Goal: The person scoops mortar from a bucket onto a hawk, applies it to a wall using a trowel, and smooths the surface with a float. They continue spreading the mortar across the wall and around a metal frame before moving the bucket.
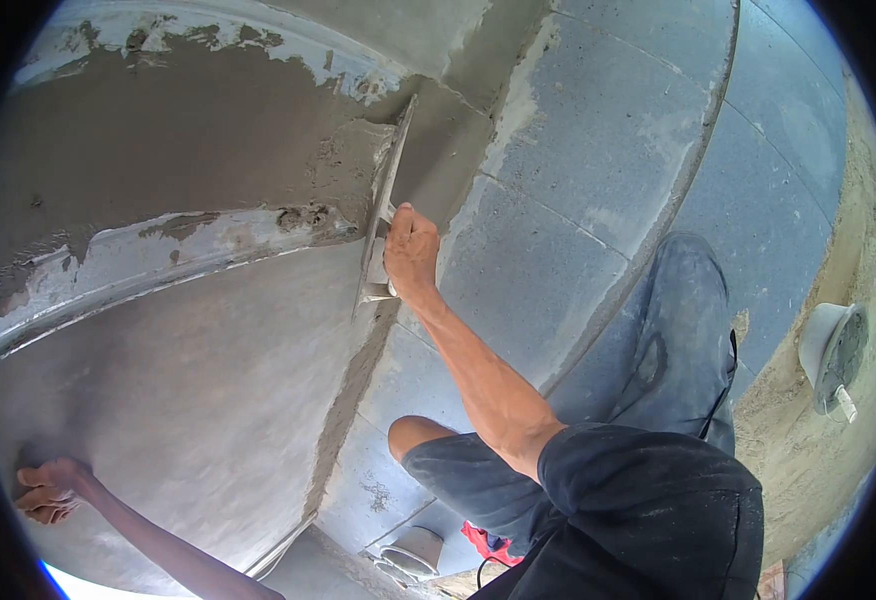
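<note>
My right hand is wrapped round the handle of a long flat trowel. The trowel's blade lies edge-on to the camera, along the corner where the wet grey mortar meets a smoother mortar strip. At the lower left, my left hand is against or close to the smooth grey surface, its fingers curled in and nothing visible in them.
Grey blocks with mortar joints fill the middle and right. A pale strip edges the wet mortar. A bucket with a tool in it stands at the far right, another bucket at the bottom. Red cloth lies near my legs.
</note>
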Tool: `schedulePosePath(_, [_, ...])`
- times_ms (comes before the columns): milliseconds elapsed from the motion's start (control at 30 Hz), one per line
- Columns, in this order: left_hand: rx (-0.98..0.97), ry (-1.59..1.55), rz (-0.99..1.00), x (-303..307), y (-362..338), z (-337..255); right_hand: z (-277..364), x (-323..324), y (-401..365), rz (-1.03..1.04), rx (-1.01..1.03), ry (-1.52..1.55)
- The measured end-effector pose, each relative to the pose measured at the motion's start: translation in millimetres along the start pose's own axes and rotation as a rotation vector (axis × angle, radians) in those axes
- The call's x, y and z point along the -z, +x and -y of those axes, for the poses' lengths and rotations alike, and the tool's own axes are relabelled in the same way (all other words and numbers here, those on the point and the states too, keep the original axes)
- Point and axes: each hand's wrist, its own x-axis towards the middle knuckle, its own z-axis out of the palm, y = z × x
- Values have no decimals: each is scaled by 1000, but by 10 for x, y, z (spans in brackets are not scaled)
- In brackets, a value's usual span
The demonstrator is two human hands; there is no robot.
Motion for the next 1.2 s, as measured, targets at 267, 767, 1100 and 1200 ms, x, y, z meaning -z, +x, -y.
schedulePosePath(267, [-21, -40, 10, 54, -67, -137, 485, -45, -256, 63, 114, -101])
schedulePosePath(767, [-52, -3, 38, 90, -125, -221, 1129, -360, -853, 199, 39, 106])
schedulePosePath(1100, [-49, 30, 52, 184, -120, -242, 1381, 63, -694, 538, 150, 376])
schedulePosePath(1200, [-49, 22, 80, 203, -119, -262, 728, 386, -136, 341, 86, 284])
